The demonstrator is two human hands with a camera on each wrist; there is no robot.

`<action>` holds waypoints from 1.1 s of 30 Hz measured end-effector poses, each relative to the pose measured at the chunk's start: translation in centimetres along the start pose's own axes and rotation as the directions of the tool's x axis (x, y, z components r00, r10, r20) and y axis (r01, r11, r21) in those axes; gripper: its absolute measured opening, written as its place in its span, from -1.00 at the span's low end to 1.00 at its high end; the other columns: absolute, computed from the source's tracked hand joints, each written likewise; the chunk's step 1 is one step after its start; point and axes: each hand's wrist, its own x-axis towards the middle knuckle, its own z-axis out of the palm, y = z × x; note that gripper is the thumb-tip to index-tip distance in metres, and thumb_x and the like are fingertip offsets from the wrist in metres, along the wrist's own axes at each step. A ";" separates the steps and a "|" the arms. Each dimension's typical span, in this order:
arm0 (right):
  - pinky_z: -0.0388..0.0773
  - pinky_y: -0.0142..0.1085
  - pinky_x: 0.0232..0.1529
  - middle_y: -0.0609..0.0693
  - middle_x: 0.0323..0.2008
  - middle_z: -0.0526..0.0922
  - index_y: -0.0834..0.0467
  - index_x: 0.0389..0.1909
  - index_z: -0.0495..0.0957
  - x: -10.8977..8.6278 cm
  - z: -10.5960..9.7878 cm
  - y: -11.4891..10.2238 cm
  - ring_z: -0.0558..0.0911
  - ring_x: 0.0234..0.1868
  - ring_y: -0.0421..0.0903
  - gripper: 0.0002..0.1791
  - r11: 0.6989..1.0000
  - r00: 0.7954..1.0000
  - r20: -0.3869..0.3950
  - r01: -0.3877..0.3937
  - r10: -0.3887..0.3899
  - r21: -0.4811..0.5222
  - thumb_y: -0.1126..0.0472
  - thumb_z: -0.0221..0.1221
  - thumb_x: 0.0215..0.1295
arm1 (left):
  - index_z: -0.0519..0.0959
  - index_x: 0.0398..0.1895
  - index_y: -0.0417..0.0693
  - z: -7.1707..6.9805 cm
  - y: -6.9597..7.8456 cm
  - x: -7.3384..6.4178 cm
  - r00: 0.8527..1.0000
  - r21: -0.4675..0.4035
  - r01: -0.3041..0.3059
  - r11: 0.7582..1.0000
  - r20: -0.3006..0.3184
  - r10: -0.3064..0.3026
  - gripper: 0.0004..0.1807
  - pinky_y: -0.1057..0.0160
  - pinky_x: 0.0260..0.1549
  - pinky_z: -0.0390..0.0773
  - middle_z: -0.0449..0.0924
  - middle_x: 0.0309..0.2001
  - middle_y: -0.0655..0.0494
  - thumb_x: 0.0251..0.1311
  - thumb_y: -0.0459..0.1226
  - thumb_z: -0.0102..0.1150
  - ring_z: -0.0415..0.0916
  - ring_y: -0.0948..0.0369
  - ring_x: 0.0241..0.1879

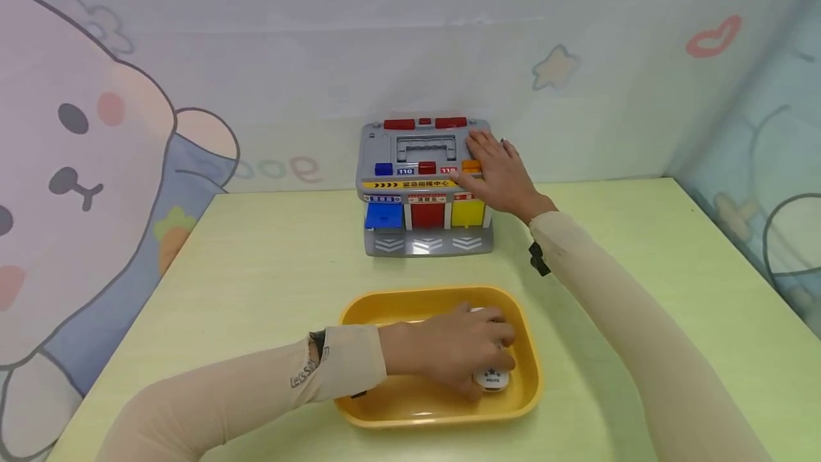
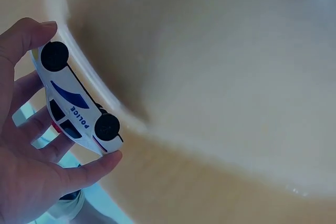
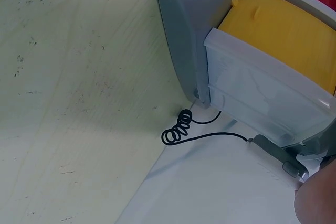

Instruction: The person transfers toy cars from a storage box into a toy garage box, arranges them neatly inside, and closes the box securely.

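Note:
A white toy police car [image 2: 79,100] with black wheels and a blue stripe is pinched lengthwise between the thumb and fingers of my left hand [image 1: 455,348]. In the head view this hand is over the inside of a yellow tray [image 1: 436,422], and its fingers cover much of the car. My right hand [image 1: 503,173] lies on the right side of a grey toy garage's roof [image 1: 378,145], fingers extended. The garage's blue door [image 1: 384,217] is tipped outward, while the red door [image 1: 427,215] and yellow door [image 1: 467,213] hang down.
Behind the garage, a printed cloth backdrop [image 1: 410,70] rises at the table's [image 1: 276,255] back edge. A coiled black cord [image 3: 181,127] runs beside the garage to a small grey handset [image 3: 278,153]. The tray stands in front of the garage.

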 end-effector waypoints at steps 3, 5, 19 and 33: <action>-0.30 0.14 0.58 0.06 0.62 -0.05 0.17 0.58 0.01 0.3 0.0 -0.3 -0.13 0.64 0.07 -0.03 1.000 1.000 0.000 0.005 -0.005 -0.002 -0.37 -0.07 0.37 | 0.62 0.17 0.33 -0.5 -0.1 -0.4 1.000 -0.013 0.015 1.000 -0.007 -0.015 -0.51 0.14 0.08 0.51 0.48 0.19 0.22 0.13 0.04 0.36 0.28 0.20 0.22; -0.29 0.14 0.58 0.05 0.62 -0.05 0.16 0.58 0.01 0.4 0.0 -0.4 -0.13 0.64 0.06 -0.03 1.000 1.000 0.000 0.003 -0.003 -0.005 -0.36 -0.07 0.36 | 0.61 0.18 0.32 -0.9 -0.2 -0.6 1.000 -0.013 0.019 1.000 -0.010 -0.019 -0.51 0.14 0.09 0.51 0.48 0.21 0.20 0.14 0.05 0.36 0.28 0.19 0.23; -0.29 0.14 0.58 0.05 0.62 -0.05 0.19 0.58 0.02 -0.2 0.0 -0.1 -0.16 0.64 0.05 -0.04 1.000 1.000 0.000 -0.013 0.013 -0.006 -0.33 -0.05 0.37 | 0.61 0.17 0.30 -3.2 -0.3 -2.2 0.999 -0.021 0.022 1.000 -0.025 -0.023 -0.54 0.09 0.07 0.50 0.48 0.24 0.15 0.17 0.01 0.33 0.26 0.16 0.27; -0.28 0.14 0.58 0.05 0.62 -0.04 0.18 0.58 0.03 0.0 0.0 -0.1 -0.15 0.64 0.05 -0.05 1.000 1.000 -0.013 -0.006 0.006 0.000 -0.33 -0.04 0.37 | 0.62 0.17 0.31 -4.5 -0.7 -4.6 0.989 -0.024 0.113 0.993 -0.096 -0.115 -0.54 0.10 0.07 0.51 0.48 0.24 0.17 0.16 0.01 0.33 0.25 0.15 0.30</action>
